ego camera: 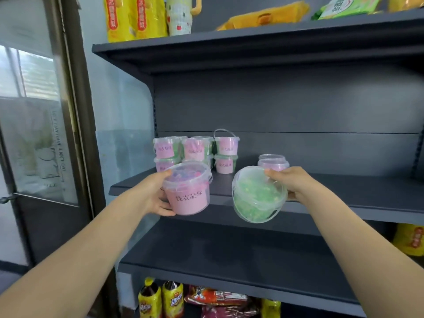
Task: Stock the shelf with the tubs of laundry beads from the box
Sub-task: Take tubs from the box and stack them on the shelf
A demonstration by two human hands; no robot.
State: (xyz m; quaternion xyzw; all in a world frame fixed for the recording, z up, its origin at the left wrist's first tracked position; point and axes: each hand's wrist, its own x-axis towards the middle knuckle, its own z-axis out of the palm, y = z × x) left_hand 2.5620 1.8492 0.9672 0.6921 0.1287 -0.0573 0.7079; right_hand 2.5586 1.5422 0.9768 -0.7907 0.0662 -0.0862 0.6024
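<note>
I hold the left hand (153, 198) clamped around a pink-labelled tub of laundry beads (188, 191), upright, lid on, in front of the middle shelf (344, 193) edge. I hold the right hand (290, 182) clamped on the rim of a green-bead tub (258, 195), tilted so its clear lid faces the camera, also at the shelf's front edge. The two tubs are near each other but apart. Further back on the shelf, stacked tubs (195, 152) stand two high at the left, and a pair of single tubs (273, 162) sits just behind the right hand. The shelf below (229, 253) is dark grey. Yellow bottles (160, 299) stand on the lowest level visible.
</note>
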